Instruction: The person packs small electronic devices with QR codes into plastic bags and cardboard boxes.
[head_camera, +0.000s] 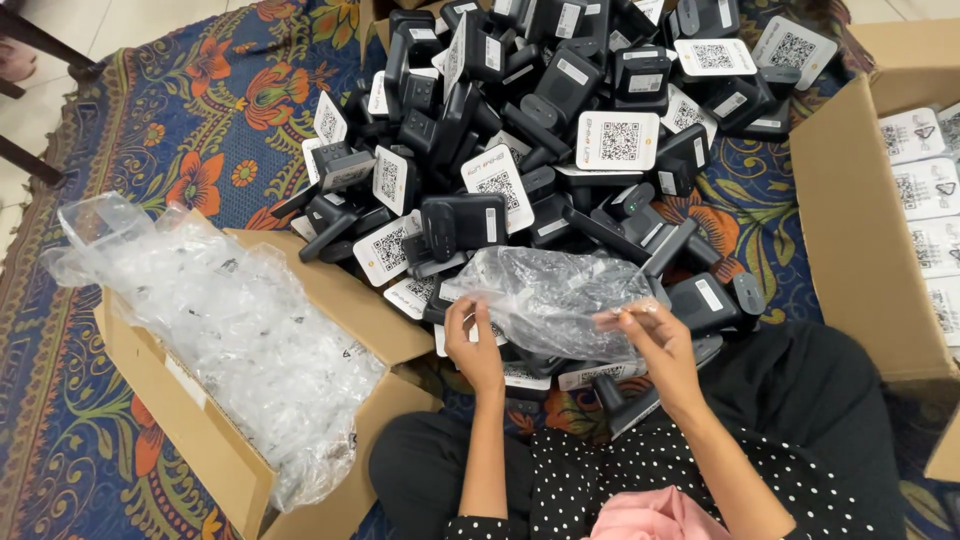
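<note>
Just below the centre of the frame, both hands held a crinkled, clear plastic bag (550, 300) with a dark, blocky device dimly visible inside it. The left hand (472, 342) pinched the bag's lower left edge between thumb and fingers; the right hand (655, 335) gripped its right edge the same way, the thin film stretched and wrinkled between them. Behind the bag, filling the upper middle of the frame, lay a heap of matte black plastic devices (540, 110), boxy with rounded corners, many bearing glossy white square labels. At lower left an open brown cardboard box (200, 420) overflowed with crumpled transparent bags (230, 320). Another cardboard box (860, 220) stood at the right edge, holding white cards. Everything rested on a woven blue cloth (180, 130) patterned with orange flowers.
</note>
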